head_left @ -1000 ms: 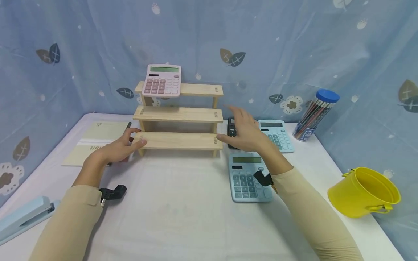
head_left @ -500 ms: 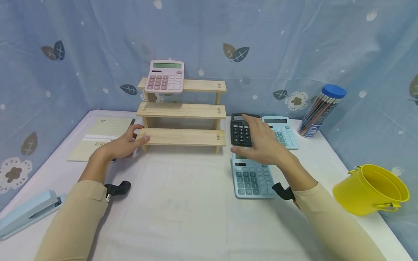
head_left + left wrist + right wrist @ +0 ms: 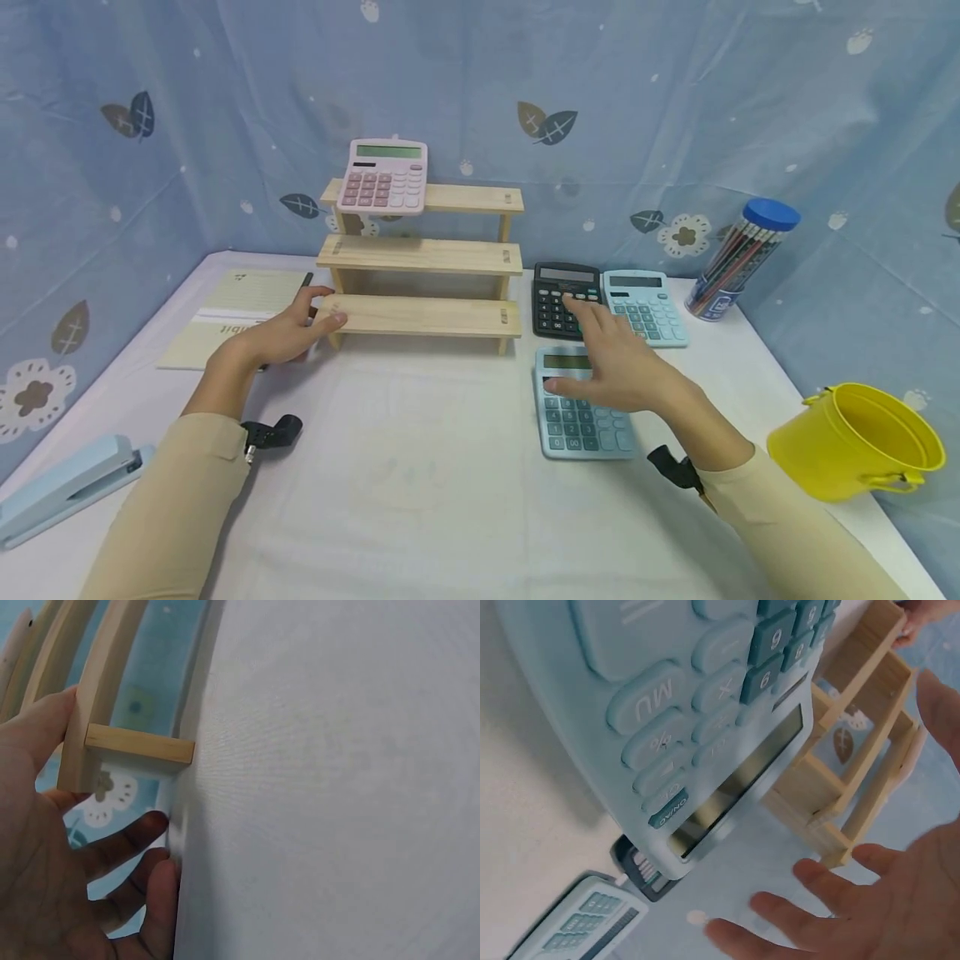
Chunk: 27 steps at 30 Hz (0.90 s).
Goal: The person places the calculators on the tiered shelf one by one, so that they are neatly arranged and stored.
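Note:
My left hand [image 3: 276,335] pinches the left end of the bottom board of a three-tier wooden shelf [image 3: 427,317]. In the left wrist view the thumb lies on one face of the board [image 3: 97,694] and a finger reaches round its end, the others spread apart. My right hand [image 3: 626,362] hovers over a blue calculator [image 3: 573,440] with its fingers extended, covering part of the display and keys. From the right wrist that calculator [image 3: 660,735] shows beside spread fingers that hold nothing. A pink calculator [image 3: 384,177] leans on the top tier, at the left.
Behind the blue calculator lie a black calculator [image 3: 551,317] and a light blue one [image 3: 651,315]. A pencil tub [image 3: 738,262] with a blue lid and a yellow bucket [image 3: 836,446] stand at right. A notebook [image 3: 225,312] and a light blue stapler [image 3: 67,492] lie left.
My right hand has moved from beside the shelf, back toward me and right, over the near blue calculator, uncovering the black one. The left hand stays on the shelf; the head view shifted slightly.

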Each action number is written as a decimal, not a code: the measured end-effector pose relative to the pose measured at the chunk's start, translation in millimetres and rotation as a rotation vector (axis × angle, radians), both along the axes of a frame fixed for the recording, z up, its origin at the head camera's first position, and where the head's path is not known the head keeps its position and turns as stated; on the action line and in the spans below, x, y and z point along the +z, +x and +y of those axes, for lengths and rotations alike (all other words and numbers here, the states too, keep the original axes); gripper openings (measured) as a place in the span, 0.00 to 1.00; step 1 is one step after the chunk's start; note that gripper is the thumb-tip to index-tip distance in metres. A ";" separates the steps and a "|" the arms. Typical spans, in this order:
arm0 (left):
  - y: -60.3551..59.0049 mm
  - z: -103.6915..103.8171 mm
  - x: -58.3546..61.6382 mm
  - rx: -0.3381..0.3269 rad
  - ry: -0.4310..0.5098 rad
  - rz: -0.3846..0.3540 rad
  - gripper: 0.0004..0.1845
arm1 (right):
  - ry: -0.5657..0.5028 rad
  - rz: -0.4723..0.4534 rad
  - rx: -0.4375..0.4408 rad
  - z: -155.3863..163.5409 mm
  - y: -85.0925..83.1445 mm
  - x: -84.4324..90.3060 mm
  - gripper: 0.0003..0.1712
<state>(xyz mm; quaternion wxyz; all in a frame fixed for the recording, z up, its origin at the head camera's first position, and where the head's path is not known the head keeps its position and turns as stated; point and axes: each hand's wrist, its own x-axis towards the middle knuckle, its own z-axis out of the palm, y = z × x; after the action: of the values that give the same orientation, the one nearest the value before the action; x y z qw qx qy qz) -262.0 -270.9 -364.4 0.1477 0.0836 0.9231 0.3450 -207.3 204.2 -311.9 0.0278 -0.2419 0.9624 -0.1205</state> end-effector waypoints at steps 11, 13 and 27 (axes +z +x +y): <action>2.2 -0.8 -3.8 -0.004 0.015 -0.021 0.47 | 0.085 -0.126 -0.032 2.0 11.8 -15.6 0.69; 2.4 -0.3 -4.0 -0.001 0.016 -0.022 0.47 | 0.085 -0.137 -0.031 2.4 12.7 -18.3 0.69; -1.1 0.7 1.6 0.003 -0.012 -0.025 0.48 | 0.128 -0.202 -0.078 -1.5 18.1 -32.2 0.70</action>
<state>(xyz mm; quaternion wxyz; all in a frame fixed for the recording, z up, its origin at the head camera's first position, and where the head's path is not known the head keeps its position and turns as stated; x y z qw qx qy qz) -263.0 -270.2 -362.9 0.1594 0.0769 0.9233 0.3410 -189.2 202.7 -344.1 0.1353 -0.1889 0.9690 -0.0835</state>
